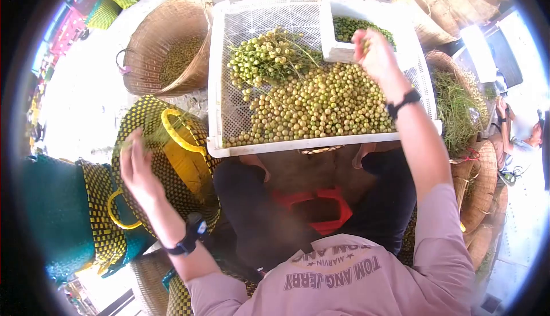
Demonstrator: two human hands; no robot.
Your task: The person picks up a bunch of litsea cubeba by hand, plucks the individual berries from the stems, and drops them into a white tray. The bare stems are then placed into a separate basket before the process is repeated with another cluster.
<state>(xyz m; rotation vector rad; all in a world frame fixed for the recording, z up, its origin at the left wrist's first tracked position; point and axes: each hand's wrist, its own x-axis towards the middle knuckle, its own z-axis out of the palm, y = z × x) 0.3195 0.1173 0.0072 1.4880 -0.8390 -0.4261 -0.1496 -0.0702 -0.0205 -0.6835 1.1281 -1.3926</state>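
My right hand (378, 61) is curled at the near edge of a small white box (334, 51) of dark green fruits (349, 28), with a bit of small yellow-green fruit showing between its fingers. Below it lies a heap of loose round yellow-green fruits (321, 104) in a white perforated tray (240, 27). A bunch of fruits on stems (266, 58) rests on the tray's left half. My left hand (139, 170) has its fingers apart over a black-and-yellow woven basket (146, 113). Blurred green stems (157, 138) show beside its fingertips.
A bamboo basket (146, 47) holding more fruits stands left of the tray. Green stems (452, 110) fill a basket on the right, with more baskets (481, 170) below. A red stool (332, 218) is between my legs. Another person (521, 144) sits far right.
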